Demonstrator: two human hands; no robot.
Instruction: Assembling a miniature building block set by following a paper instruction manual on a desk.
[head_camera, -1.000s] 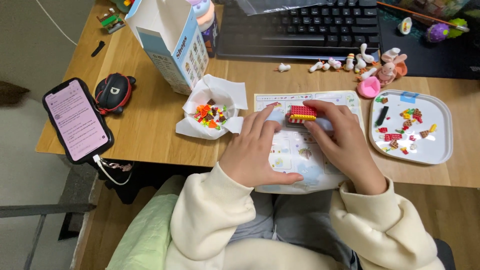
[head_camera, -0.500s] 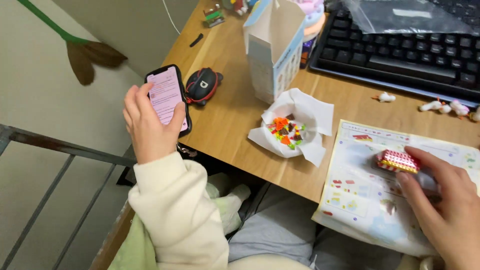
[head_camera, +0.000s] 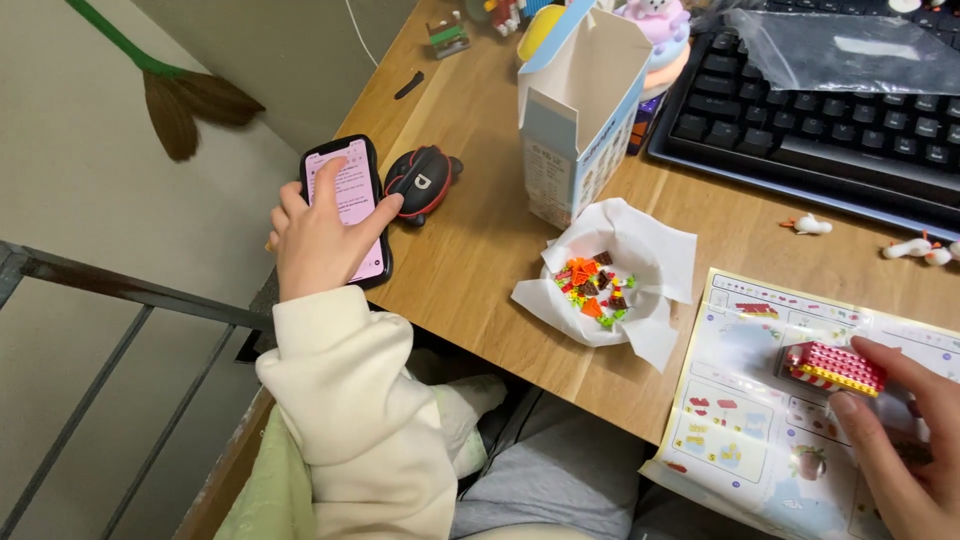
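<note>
Left of the open carton (head_camera: 575, 110), the left hand (head_camera: 318, 235) clasped the smartphone (head_camera: 350, 205) at the desk (head_camera: 480, 250) edge; it could slip off. The right hand's (head_camera: 905, 440) fingers pinched the red brick model (head_camera: 833, 367), unwatched, right of the carton.

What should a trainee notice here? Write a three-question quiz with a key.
1. True or false: the left hand rests on the phone.
2. What does the right hand touch? A) keyboard B) red and yellow brick model C) open box
3. Fill in: the loose coloured bricks lie on white ____.

Key: 1 true. 2 B, the brick model on the instruction sheet. 3 paper.
</note>
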